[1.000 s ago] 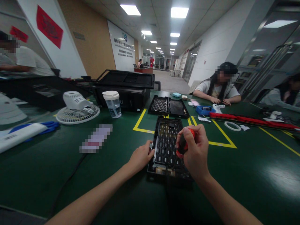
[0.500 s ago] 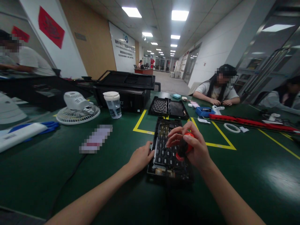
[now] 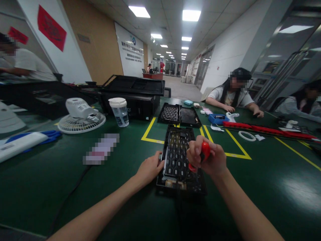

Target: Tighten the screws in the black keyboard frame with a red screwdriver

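Observation:
An opened black rectangular housing (image 3: 173, 164) lies on the table in front of me, with rows of dark rounded cells inside and a cable leading from its near end. My left hand (image 3: 150, 167) grips its left edge, the fingertips partly hidden at the rim. Over the right half of the housing, my right hand (image 3: 209, 155) is closed around a red-and-black screwdriver (image 3: 205, 150). The handle stands tilted, and its tip cannot be made out. Part of the housing's right side is covered by the right hand.
Beyond it lies another opened black case (image 3: 170, 113). A lidded water cup (image 3: 120, 112) and a white fan (image 3: 81, 117) stand to the left, near a large black box (image 3: 135, 103). Farther right are a blue tray (image 3: 218, 118), a white ring (image 3: 247, 135) and a seated person (image 3: 235, 92).
My right hand's fingers have curled in around the screwdriver handle, and the hand has shifted slightly right. The left hand stays on the housing. The seated person's hands have moved apart.

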The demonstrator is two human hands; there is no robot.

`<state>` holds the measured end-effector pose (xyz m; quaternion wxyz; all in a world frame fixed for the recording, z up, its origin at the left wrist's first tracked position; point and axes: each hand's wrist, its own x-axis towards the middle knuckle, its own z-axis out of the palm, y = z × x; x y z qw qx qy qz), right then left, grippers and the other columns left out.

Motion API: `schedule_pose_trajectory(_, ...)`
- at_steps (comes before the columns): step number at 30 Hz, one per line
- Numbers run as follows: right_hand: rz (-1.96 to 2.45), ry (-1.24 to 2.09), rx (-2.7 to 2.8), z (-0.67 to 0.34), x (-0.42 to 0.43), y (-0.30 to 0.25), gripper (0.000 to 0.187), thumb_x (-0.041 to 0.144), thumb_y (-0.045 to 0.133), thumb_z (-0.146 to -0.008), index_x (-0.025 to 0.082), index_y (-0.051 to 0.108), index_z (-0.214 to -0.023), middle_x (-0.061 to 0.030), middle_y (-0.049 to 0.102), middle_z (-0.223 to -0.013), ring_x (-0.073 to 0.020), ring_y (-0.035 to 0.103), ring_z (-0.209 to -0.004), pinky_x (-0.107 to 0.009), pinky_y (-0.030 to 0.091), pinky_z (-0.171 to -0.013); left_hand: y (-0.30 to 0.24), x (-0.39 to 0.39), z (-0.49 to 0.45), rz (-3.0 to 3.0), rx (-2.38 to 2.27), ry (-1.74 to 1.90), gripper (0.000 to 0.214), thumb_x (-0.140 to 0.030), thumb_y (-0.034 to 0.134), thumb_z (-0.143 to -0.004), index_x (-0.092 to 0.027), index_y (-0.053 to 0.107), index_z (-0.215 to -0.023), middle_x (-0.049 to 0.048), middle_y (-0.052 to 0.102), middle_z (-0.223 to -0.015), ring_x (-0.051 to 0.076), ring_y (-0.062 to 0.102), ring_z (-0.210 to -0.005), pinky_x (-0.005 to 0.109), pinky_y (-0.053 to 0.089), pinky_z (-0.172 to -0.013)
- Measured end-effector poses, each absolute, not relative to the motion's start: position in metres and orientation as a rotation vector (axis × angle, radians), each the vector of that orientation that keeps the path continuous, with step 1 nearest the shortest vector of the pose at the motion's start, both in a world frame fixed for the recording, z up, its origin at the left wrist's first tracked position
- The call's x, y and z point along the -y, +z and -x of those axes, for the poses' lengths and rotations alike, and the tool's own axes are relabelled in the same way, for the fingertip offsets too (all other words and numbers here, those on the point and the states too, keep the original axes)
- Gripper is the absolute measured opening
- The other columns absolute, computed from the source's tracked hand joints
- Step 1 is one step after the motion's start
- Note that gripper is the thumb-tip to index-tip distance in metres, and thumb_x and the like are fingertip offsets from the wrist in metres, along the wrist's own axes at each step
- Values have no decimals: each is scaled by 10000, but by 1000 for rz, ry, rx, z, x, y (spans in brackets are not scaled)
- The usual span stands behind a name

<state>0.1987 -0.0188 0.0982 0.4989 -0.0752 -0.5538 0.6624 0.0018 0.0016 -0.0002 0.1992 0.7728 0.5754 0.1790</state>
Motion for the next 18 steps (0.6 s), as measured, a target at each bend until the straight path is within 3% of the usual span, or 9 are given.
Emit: schedule_pose_trajectory(18, 298, 1480, 1301, -190, 24, 98, 191, 308, 491, -783, 164, 539, -668, 36, 491, -528, -66, 416, -345, -182, 306, -332, -3, -2, -3, -2167, -1589, 535, 312, -361, 375, -864, -229, 406, -1144, 15, 630, -783, 175, 609, -742, 250, 409, -658)
